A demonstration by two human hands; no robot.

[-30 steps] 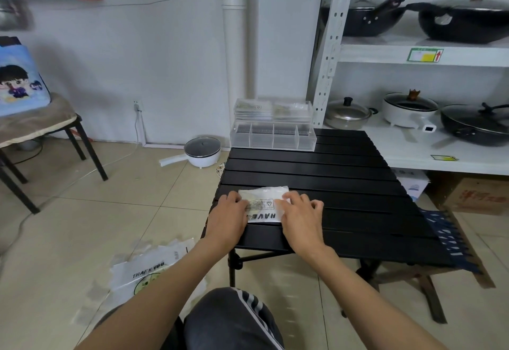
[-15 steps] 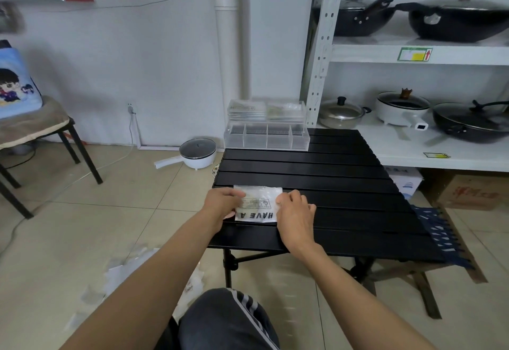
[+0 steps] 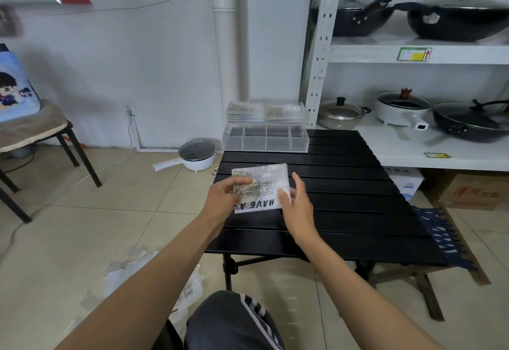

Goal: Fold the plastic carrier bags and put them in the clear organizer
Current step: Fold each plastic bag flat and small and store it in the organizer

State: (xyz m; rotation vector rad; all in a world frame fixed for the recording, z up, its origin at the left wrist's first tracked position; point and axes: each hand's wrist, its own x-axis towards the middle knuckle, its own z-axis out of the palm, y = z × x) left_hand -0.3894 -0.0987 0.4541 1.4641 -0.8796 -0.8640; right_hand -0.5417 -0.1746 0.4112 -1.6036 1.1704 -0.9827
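Plastic bag (image 3: 261, 188) folded to a small packet, left hand (image 3: 224, 195) pinching it.
Right hand (image 3: 298, 207) open, steadying its 3 o'clock edge; clear organizer (image 3: 265, 139) sits at 12 o'clock on table (image 3: 344, 212).

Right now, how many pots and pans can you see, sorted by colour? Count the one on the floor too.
Black: 3 (upper-shelf pan, upper-shelf wok, lower-shelf pan)
White: 2 (lower-shelf pot, floor pot)
Steel: 1 (lidded pot)
Total: 6
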